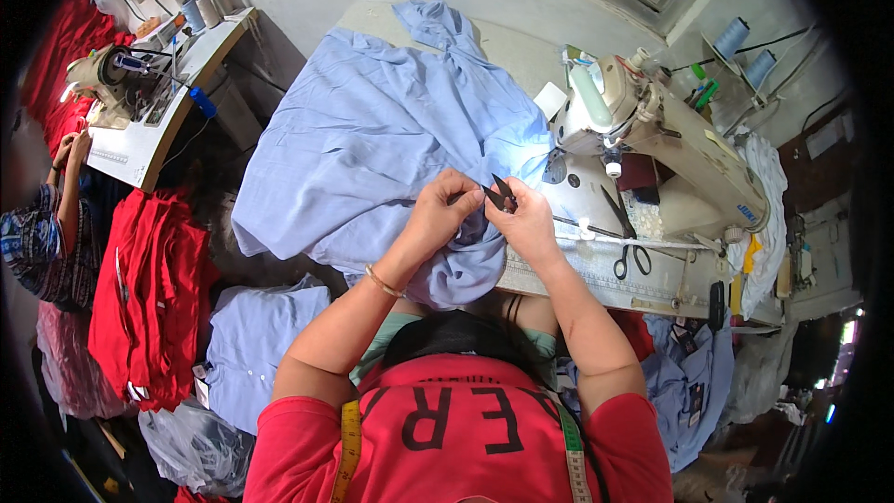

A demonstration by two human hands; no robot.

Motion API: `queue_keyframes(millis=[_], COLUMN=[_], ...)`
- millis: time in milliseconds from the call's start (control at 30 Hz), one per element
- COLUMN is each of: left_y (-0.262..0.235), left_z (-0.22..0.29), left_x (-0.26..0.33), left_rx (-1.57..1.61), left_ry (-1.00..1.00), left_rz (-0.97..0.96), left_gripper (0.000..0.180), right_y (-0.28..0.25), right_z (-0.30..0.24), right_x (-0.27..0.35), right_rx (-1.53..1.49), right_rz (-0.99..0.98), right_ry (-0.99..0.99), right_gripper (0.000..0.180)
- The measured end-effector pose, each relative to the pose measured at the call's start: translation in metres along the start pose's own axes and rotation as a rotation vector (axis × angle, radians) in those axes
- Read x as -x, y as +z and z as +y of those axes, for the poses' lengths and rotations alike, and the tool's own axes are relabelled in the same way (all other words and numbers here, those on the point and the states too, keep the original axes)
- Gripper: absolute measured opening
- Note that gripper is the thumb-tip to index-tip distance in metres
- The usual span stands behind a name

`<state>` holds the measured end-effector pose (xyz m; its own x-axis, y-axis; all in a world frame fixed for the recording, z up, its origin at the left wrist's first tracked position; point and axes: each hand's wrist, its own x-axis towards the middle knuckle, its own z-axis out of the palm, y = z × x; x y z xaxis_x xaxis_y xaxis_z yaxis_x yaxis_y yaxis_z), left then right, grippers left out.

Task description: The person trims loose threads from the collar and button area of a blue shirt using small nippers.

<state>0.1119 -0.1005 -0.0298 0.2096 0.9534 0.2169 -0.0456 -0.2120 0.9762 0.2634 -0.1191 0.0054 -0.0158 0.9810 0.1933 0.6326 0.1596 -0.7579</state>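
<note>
One broad, pale blue cloth garment (372, 130) across the off-white bench (503, 42); over its lower folds, a bare left hand (433, 219) with fingers pinched together, cannot tell on what; just right of those fingertips, small black metal snips (505, 189), blades parted, long axis slanting up-left, clamped in the nearer right hand (529, 228).

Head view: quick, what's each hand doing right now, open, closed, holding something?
Left hand: closed in a pinch; what it pinches cannot be told.
Right hand: closed, holding black thread snips, blades apart.
</note>
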Motion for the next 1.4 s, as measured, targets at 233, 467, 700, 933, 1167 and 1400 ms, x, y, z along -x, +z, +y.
queue_keyframes(millis=[233,467,700,933,1167,1400], left_y=[-0.001,-0.004,-0.004,-0.004,-0.004,-0.005], left_z=[-0.007,-0.009,-0.006,-0.008,-0.007,-0.009], left_x=[0.000,-0.001,0.000,-0.001,-0.001,0.000], left_rx=[0.193,0.412,0.388,0.353,0.385,0.357], left_ry=[-0.159,-0.237,-0.229,-0.186,-0.229,-0.210], left_rz=[0.053,-0.040,-0.039,-0.042,-0.040,-0.027], left_gripper=[0.011,0.014,0.015,0.016,0.016,0.015], right_y=[-0.006,-0.018,-0.019,-0.017,-0.014,-0.013], right_z=[0.002,0.022,0.001,0.005,0.007,0.005], right_x=[0.012,0.004,0.008,0.006,0.005,0.004], right_rx=[-0.780,-0.494,0.034,0.119,0.146,0.103], right_rz=[-0.232,-0.227,-0.180,-0.148,-0.128,-0.173], right_ry=[0.172,-0.084,-0.020,-0.097,-0.144,-0.086], right_gripper=[0.022,0.039,0.030,0.028,0.028,0.029])
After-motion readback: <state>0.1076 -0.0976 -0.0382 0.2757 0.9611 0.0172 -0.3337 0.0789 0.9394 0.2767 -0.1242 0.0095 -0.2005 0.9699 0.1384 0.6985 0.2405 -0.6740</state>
